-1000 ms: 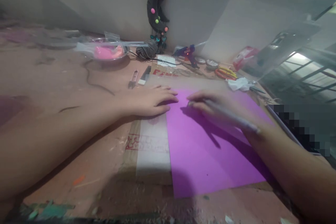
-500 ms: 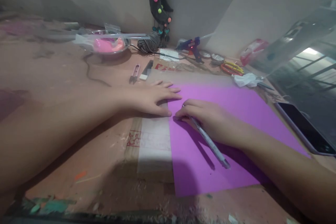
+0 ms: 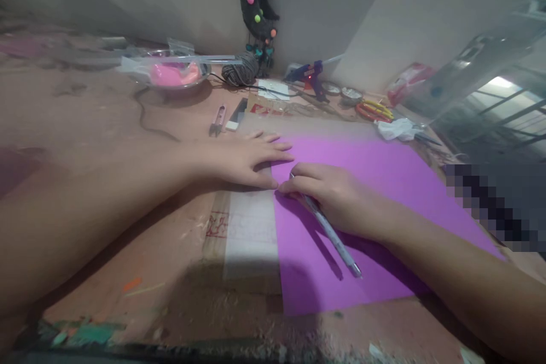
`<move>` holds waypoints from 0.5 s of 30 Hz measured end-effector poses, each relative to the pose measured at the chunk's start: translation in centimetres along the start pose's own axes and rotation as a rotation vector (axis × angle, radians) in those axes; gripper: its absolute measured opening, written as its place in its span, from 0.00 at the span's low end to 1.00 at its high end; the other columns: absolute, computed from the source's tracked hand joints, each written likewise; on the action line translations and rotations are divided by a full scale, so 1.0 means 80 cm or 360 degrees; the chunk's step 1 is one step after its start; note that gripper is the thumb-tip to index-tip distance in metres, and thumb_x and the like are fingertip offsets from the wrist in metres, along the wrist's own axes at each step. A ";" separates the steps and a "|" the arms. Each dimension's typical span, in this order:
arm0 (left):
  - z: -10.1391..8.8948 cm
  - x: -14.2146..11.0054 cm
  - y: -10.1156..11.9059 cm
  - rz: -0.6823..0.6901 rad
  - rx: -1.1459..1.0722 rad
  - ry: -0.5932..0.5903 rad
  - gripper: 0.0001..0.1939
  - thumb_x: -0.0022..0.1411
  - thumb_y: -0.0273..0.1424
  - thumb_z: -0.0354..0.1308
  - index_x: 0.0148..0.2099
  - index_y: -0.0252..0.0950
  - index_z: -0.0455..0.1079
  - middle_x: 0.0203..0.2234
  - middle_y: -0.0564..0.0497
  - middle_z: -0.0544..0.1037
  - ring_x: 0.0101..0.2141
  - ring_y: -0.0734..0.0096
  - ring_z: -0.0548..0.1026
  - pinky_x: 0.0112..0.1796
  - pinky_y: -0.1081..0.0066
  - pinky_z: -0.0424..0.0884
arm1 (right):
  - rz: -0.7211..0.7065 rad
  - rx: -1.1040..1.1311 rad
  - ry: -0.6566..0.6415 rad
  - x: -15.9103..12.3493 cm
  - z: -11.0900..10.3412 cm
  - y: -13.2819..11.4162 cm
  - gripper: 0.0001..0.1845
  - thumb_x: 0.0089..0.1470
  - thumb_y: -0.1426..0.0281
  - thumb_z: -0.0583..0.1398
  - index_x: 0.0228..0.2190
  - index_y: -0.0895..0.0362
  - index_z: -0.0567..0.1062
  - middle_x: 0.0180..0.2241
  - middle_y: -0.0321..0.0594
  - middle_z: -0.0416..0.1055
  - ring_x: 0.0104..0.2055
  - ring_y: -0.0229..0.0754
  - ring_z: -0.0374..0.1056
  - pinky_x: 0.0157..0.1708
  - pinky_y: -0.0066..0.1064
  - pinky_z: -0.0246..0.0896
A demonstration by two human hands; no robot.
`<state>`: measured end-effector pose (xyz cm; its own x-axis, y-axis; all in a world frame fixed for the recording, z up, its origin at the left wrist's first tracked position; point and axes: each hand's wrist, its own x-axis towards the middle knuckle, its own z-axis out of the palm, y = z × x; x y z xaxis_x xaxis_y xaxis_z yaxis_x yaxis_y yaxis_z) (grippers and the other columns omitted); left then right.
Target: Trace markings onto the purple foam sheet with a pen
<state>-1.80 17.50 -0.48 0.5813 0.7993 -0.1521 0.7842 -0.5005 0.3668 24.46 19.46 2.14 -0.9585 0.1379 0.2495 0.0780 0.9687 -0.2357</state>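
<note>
A purple sheet of paper (image 3: 367, 165) lies on the table, partly over a white sheet (image 3: 251, 227) and brown card. My left hand (image 3: 243, 159) rests flat across the purple sheet's left edge, fingers spread, holding nothing. In my right hand (image 3: 328, 190) is a slim silvery pen (image 3: 335, 242), gripped between thumb and fingers. Its rear end slants toward the table's front; the tip is hidden behind my fingers, close to the paper's left edge and my left thumb.
Behind my hands stand a glue gun (image 3: 313, 77), a ball of grey yarn (image 3: 241, 70) and a bowl (image 3: 177, 74) with pink material. Pink thread snips (image 3: 218, 119) lie beyond my left hand. Scissors with orange and yellow handles (image 3: 375, 110) lie at the back right.
My right hand has shifted slightly left with the pen, nearer my left thumb. The pen's rear end has swung left. My left hand stays flat in place.
</note>
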 end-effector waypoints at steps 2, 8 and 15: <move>0.000 0.000 -0.001 0.0017 -0.0004 0.0008 0.42 0.70 0.59 0.53 0.79 0.51 0.53 0.80 0.52 0.46 0.78 0.44 0.40 0.74 0.42 0.37 | 0.0000 -0.0078 -0.0038 0.001 -0.001 -0.004 0.17 0.71 0.77 0.52 0.45 0.61 0.81 0.36 0.44 0.77 0.36 0.42 0.69 0.35 0.32 0.63; -0.002 0.000 0.003 -0.0044 0.0010 -0.0023 0.43 0.70 0.58 0.53 0.80 0.50 0.52 0.80 0.53 0.44 0.78 0.44 0.38 0.74 0.42 0.36 | 0.0151 -0.0269 -0.0312 0.001 -0.020 -0.016 0.19 0.69 0.81 0.51 0.44 0.61 0.82 0.37 0.45 0.76 0.34 0.43 0.69 0.34 0.33 0.62; -0.001 0.002 0.001 0.0023 0.0057 -0.0023 0.43 0.71 0.60 0.49 0.80 0.48 0.52 0.80 0.51 0.45 0.78 0.46 0.39 0.74 0.44 0.35 | 0.0039 -0.0174 -0.0077 0.002 0.001 -0.017 0.18 0.71 0.78 0.51 0.46 0.62 0.80 0.34 0.44 0.74 0.33 0.42 0.65 0.32 0.32 0.58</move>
<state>-1.67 17.57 -0.43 0.5955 0.7872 -0.1605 0.7828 -0.5237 0.3359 24.19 18.14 2.46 -0.9679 0.1539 0.1986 0.1282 0.9823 -0.1365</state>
